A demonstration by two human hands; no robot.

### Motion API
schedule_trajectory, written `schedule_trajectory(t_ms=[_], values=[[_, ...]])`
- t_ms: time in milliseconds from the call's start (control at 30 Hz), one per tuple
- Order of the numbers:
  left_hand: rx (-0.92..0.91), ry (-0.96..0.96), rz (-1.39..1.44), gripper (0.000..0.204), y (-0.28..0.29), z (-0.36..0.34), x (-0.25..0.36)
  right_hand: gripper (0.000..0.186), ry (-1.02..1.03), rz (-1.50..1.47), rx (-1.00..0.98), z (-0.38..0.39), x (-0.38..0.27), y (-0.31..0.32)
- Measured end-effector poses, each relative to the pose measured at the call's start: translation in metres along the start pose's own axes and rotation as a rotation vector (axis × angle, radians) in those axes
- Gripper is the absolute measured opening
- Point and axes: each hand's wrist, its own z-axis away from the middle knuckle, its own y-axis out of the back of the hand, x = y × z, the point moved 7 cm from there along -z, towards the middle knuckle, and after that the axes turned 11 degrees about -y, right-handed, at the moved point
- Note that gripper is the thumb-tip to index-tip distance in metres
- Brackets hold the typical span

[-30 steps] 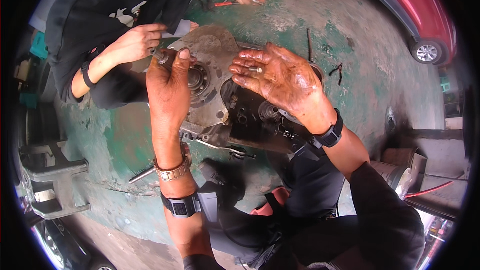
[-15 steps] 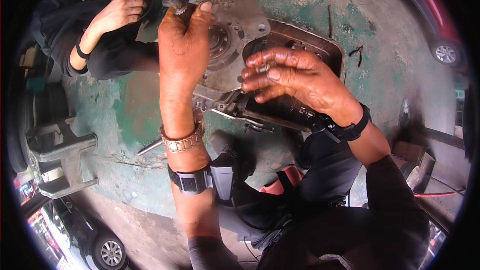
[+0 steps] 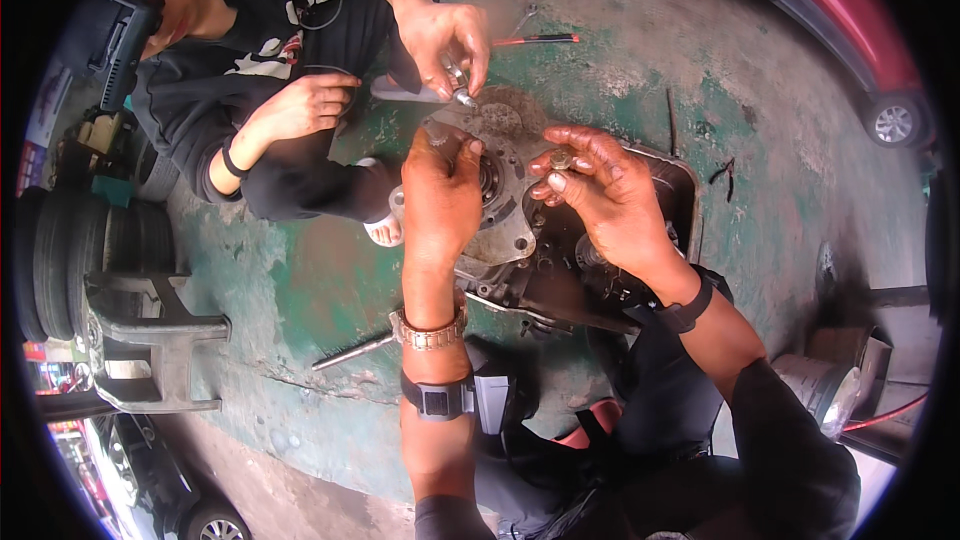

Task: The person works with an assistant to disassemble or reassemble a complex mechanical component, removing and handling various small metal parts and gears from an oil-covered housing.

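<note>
My left hand (image 3: 440, 200) is curled closed above a grey metal housing plate (image 3: 505, 240) with a round bearing bore. From the top of that fist sticks a blurred geared shaft (image 3: 437, 136). To its right, my right hand (image 3: 605, 190) pinches a small round metal piece (image 3: 562, 161) between thumb and fingers, whose exact kind I cannot make out. Its fingers are dark with grease. The plate rests over an oily metal tray (image 3: 697, 210) with dark machine parts inside. Part of the plate is hidden behind my left hand.
Across from me a crouching person's hand (image 3: 445, 45) holds a small silver metal part (image 3: 462, 97) over the plate. A red-black tool (image 3: 535, 39), pliers (image 3: 722, 172) and a metal bar (image 3: 352, 352) lie on the floor. A grey stool (image 3: 150, 315) stands left, near stacked tyres (image 3: 75, 250).
The view has shifted, bringing more of the other person into sight. My hands have come closer together over the plate, which looks turned. The other person's silver part is nearer my left hand.
</note>
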Motion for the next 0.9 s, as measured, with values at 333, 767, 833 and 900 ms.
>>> schedule_trajectory(t_ms=[333, 767, 833, 900], values=[[0.098, -0.059, 0.052, 0.01, 0.003, 0.0, -0.004, 0.023, 0.185, 0.354, 0.056, -0.022, 0.005, 0.008], [0.031, 0.025, 0.044, 0.007, 0.001, 0.0, -0.009, 0.031, 0.368, 1.061, 0.143, -0.056, 0.005, -0.002], [0.026, 0.026, 0.048, 0.007, 0.001, 0.0, -0.009, 0.033, 0.299, 0.938, 0.154, -0.058, 0.003, 0.004], [0.02, 0.034, 0.053, 0.007, 0.0, -0.001, -0.011, 0.034, 0.156, 0.716, 0.146, -0.061, 0.005, 0.013]])
